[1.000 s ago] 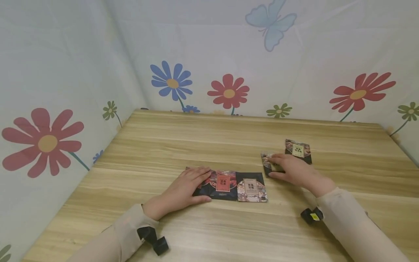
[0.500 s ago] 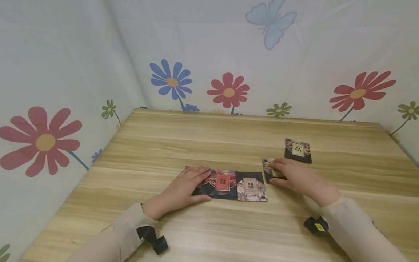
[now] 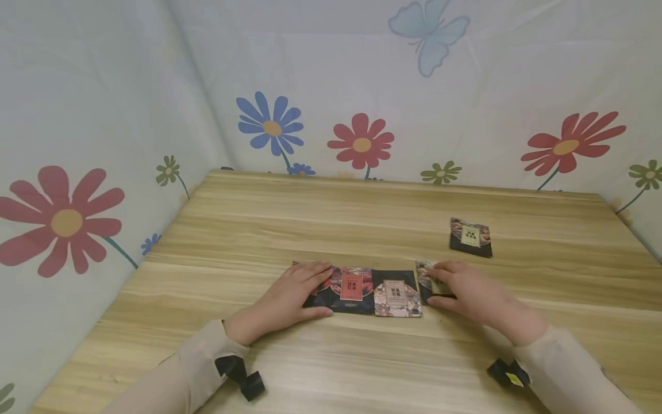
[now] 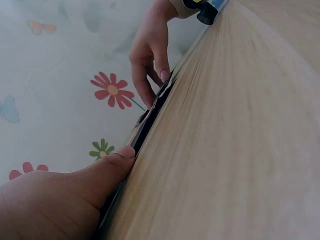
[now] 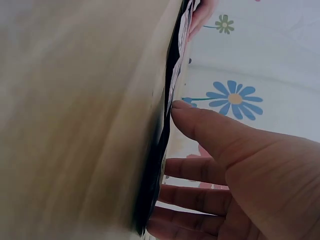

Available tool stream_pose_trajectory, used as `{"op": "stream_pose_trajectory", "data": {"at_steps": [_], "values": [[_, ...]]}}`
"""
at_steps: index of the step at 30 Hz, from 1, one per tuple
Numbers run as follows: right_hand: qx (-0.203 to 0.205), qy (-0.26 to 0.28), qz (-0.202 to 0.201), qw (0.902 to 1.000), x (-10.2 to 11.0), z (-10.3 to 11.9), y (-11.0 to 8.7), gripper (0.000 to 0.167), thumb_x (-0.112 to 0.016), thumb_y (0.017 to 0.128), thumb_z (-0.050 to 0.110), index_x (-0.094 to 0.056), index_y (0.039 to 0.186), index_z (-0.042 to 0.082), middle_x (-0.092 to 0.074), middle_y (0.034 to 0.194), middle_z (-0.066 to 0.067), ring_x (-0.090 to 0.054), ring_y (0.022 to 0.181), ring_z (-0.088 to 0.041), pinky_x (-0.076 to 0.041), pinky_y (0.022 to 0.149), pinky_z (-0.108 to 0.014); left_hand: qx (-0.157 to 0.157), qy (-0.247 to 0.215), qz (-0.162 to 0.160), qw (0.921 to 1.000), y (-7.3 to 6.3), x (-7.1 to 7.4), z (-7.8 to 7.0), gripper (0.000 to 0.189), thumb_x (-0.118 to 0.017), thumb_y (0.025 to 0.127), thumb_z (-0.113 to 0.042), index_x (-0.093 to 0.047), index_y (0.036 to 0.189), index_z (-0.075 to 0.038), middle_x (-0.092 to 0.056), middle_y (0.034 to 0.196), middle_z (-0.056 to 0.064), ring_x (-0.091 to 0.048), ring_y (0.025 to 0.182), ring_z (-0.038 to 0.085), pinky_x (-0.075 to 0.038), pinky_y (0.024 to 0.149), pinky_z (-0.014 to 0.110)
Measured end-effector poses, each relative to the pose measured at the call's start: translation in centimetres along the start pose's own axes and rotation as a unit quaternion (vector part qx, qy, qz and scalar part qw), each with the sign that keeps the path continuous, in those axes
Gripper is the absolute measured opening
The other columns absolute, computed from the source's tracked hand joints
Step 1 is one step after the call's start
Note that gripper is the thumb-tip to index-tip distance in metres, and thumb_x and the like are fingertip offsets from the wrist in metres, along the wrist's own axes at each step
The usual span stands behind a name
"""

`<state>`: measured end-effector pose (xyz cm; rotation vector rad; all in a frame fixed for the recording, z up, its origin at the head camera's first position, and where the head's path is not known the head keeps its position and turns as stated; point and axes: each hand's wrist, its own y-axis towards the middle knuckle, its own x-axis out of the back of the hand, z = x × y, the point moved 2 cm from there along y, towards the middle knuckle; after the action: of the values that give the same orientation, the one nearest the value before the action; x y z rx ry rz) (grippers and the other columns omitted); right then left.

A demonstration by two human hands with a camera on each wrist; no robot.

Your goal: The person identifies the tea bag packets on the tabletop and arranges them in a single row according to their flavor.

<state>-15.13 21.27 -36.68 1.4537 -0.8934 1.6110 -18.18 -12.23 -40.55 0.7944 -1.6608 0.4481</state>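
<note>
In the head view, a row of black sachets with printed fronts lies flat on the wooden table. My left hand rests with spread fingers on the left end of the row, partly covering a sachet with a red label and another beneath it. Right of that, edge to edge, lies a sachet with a pink label. My right hand presses its fingertips on a partly hidden patterned sachet, close beside the pink-label one. In the right wrist view, the right thumb and extended fingers touch the sachet from above.
A separate sachet with a yellow-green label lies farther back on the right. The wooden table meets a white cloth backdrop with printed flowers at its rear and left. Black wrist-camera mounts sit on both sleeves.
My right hand has slid the patterned sachet toward me, from behind the row to roughly level with it. The left hand stays in place on its sachets.
</note>
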Motion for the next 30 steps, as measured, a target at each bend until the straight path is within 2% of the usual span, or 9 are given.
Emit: {"op": "stream_pose_trajectory", "data": {"at_steps": [15, 30], "values": [[0.011, -0.004, -0.006, 0.9999, 0.2, 1.1, -1.4, 0.056, -0.07, 0.085, 0.04, -0.062, 0.126, 0.003, -0.062, 0.125, -0.018, -0.06, 0.113, -0.039, -0.051, 0.092, -0.055, -0.004, 0.001, 0.003, 1.0, 0.2, 0.1, 0.0, 0.078, -0.063, 0.085, -0.055, -0.044, 0.144, -0.007, -0.04, 0.152, 0.009, -0.036, 0.142, 0.028, -0.026, 0.118, 0.05], [0.018, 0.014, -0.02, 0.9995, 1.1, 0.8, -1.2, 0.052, -0.07, 0.086, 0.036, -0.062, 0.124, 0.001, -0.061, 0.123, -0.021, -0.061, 0.11, -0.038, -0.053, 0.09, -0.052, 0.004, -0.006, 0.005, 1.0, 0.2, 0.1, 0.1, 0.078, -0.063, 0.085, -0.055, -0.044, 0.144, -0.008, -0.039, 0.153, 0.008, -0.034, 0.143, 0.028, -0.025, 0.119, 0.05]]}}
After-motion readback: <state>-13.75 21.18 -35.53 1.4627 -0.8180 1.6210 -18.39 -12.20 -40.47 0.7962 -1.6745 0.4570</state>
